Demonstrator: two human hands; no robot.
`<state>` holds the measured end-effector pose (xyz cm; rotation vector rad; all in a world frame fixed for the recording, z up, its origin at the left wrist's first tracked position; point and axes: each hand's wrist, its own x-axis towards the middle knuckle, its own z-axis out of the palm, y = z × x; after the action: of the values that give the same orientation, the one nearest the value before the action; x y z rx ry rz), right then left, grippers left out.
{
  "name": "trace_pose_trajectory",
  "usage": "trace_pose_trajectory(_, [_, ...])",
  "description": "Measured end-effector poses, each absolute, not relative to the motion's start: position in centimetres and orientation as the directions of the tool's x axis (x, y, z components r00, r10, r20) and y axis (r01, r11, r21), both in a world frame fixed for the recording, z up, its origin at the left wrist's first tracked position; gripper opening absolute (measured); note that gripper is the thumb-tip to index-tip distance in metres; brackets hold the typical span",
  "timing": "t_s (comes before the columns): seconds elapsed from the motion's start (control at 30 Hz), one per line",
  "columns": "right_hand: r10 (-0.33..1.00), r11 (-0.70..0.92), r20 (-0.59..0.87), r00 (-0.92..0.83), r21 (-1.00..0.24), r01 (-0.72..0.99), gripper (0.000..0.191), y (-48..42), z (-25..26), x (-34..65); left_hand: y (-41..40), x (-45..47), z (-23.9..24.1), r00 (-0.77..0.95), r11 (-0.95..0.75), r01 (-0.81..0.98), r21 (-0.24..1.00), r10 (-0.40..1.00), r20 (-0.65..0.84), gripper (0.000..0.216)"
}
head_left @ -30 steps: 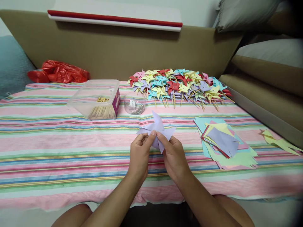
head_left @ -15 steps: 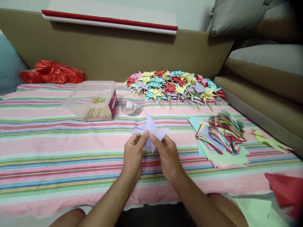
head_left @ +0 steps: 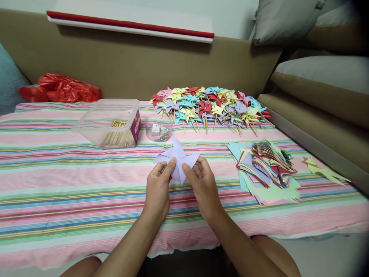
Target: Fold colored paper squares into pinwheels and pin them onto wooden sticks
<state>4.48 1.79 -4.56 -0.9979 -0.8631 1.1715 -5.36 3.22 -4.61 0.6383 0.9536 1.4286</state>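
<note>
Thumbs part on the pinwheel (head_left: 179, 154); the papers shift.
The right hand (head_left: 204, 184) has drawn its thumb off the centre, away from the left hand's (head_left: 158, 182) thumb. A fanned stack (head_left: 273, 156) now tops the paper pile (head_left: 276, 194), and the red sheet and pale green sheet glimpsed at the near right are gone.

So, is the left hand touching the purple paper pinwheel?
Touching. The head view shows the left hand with its thumb pressed over the face of the purple paper pinwheel, left of its middle, holding it up above the striped cloth.
</note>
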Motion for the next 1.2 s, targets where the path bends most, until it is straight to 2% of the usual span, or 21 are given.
trace_pose_trajectory(0.1, [0.925, 0.251, 0.201, 0.324, -0.961, -0.120, 0.039, 1.9, -4.7, 5.6, 3.3, -5.5, -4.6, -0.122, 0.082, -0.527, 0.846, 0.978, -0.171, 0.026])
trace_pose_trajectory(0.17, [0.868, 0.371, 0.385, 0.313, -0.923, 0.105, 0.038, 1.9, -4.6, 6.8, 3.3, -5.6, -4.4, -0.129, 0.089, -0.534, 0.841, 0.974, -0.185, 0.028])
trace_pose_trajectory(0.2, [0.838, 0.427, 0.483, 0.254, -0.870, 0.247, 0.037, 1.9, -4.4, 7.4, 3.3, -5.7, -4.3, -0.131, 0.092, -0.538, 0.838, 0.973, -0.191, 0.029])
trace_pose_trajectory(0.27, [0.776, 0.512, 0.627, 0.064, -0.687, 0.515, 0.032, 2.0, -4.1, 8.7, 3.3, -5.7, -4.2, -0.132, 0.097, -0.537, 0.838, 0.971, -0.197, 0.030])
trace_pose_trajectory(0.37, [0.706, 0.593, 0.682, -0.192, -0.421, 0.687, 0.019, 2.0, -3.7, 10.0, 3.3, -5.8, -4.2, -0.124, 0.095, -0.513, 0.853, 0.975, -0.183, 0.028])
trace_pose_trajectory(0.43, [0.677, 0.629, 0.688, -0.261, -0.357, 0.690, 0.013, 2.0, -3.5, 10.2, 3.3, -5.9, -4.4, -0.109, 0.091, -0.496, 0.864, 0.980, -0.166, 0.026])
trace_pose_trajectory(0.5, [0.683, 0.633, 0.684, -0.258, -0.378, 0.675, 0.009, 1.9, -3.4, 9.9, 3.2, -5.9, -4.5, -0.093, 0.085, -0.481, 0.873, 0.985, -0.147, 0.024])
trace_pose_trajectory(0.7, [0.811, 0.474, 0.584, 0.028, -0.685, 0.553, 0.009, 2.0, -3.5, 9.1, 3.1, -5.7, -4.9, -0.057, 0.055, -0.369, 0.928, 0.995, -0.081, 0.023])
trace_pose_trajectory(0.83, [0.857, 0.381, 0.493, 0.151, -0.803, 0.458, 0.007, 2.2, -3.9, 9.0, 2.9, -5.5, -4.9, -0.050, 0.029, -0.330, 0.943, 0.998, -0.048, 0.022])
trace_pose_trajectory(1.2, [0.902, 0.302, 0.385, 0.195, -0.886, 0.351, 0.009, 2.4, -4.0, 8.4, 2.6, -5.4, -4.5, -0.032, 0.019, -0.291, 0.957, 0.999, -0.029, 0.022])
